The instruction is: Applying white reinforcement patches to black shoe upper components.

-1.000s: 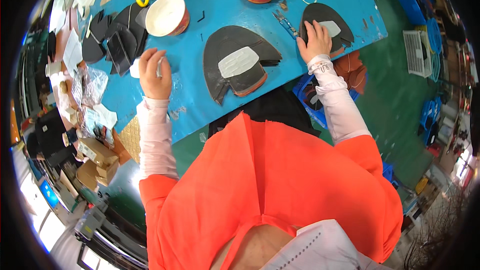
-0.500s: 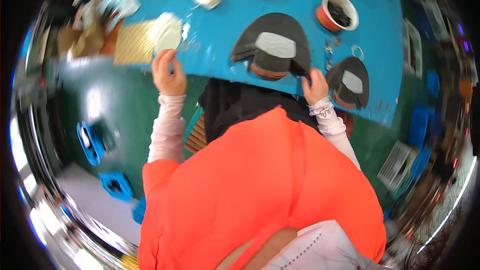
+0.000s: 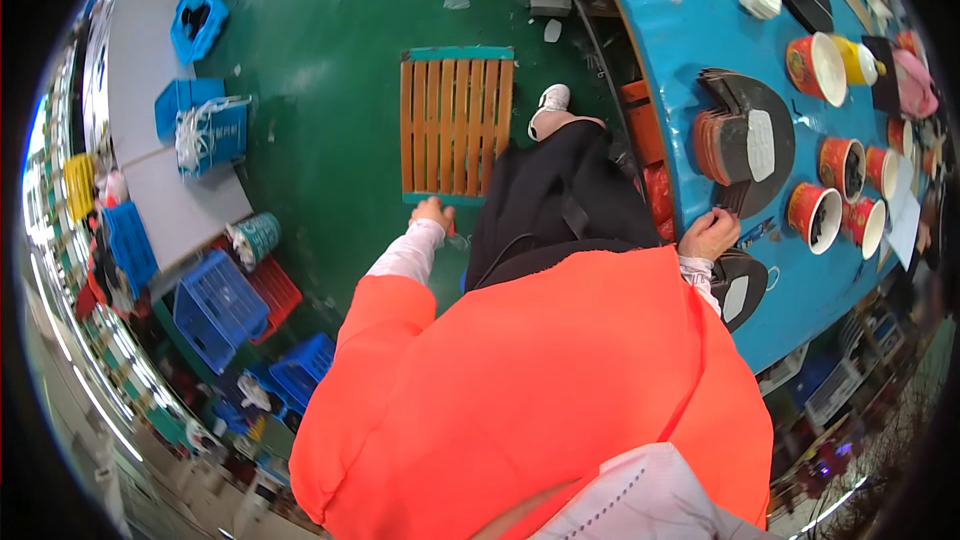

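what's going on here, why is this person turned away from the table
A person in an orange top has swung toward the green floor. Their left hand reaches down near a slatted wooden pallet; whether it holds anything is unclear. Their right hand rests at the edge of the blue table, beside a stack of dark curved pieces and some red cups.

a dark, flat, shoe-sole-shaped piece (image 3: pixel 738 285) with a pale insert at its middle is seen lying flat at the near edge of the blue table (image 3: pixel 700 60), partly hidden by the orange sleeve. the right hand (image 3: pixel 708 236) is rested on that edge, just beside it. the left hand (image 3: pixel 432 212) is held over the near end of a wooden slatted board (image 3: pixel 455 120) laid on the green floor.
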The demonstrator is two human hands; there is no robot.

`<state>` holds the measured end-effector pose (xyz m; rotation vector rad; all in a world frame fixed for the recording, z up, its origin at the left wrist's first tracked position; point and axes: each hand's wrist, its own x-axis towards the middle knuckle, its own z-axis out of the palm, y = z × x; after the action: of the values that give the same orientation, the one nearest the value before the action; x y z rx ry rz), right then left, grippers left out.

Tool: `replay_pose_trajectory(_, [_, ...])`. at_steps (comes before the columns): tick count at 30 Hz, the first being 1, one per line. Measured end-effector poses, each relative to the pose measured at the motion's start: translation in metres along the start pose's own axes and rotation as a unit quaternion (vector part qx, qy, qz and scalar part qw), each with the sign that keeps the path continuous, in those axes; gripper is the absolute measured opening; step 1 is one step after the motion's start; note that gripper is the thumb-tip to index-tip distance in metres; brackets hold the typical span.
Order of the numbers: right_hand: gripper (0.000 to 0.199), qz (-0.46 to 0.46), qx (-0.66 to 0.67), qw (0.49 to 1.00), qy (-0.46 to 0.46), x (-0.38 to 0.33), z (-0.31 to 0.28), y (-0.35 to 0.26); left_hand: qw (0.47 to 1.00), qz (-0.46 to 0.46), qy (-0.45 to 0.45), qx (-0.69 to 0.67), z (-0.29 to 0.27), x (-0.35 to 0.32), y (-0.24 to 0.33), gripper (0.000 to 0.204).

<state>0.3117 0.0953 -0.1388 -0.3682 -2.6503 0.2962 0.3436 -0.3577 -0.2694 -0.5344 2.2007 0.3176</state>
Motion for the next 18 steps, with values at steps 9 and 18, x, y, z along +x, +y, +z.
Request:
replay_pose_trajectory(9, [0.013, -0.028, -0.009, 1.000, 0.007, -0.003, 0.003, 0.012, 0.967, 0.211, -0.131, -0.065, 0.099, 0.039, 0.051, 0.035])
replay_pose_trajectory(18, [0.010, -0.065, 0.011, 0.998, 0.007, -0.008, 0.010, 0.044, 0.986, 0.131, 0.060, -0.078, 0.006, 0.015, 0.099, 0.024])
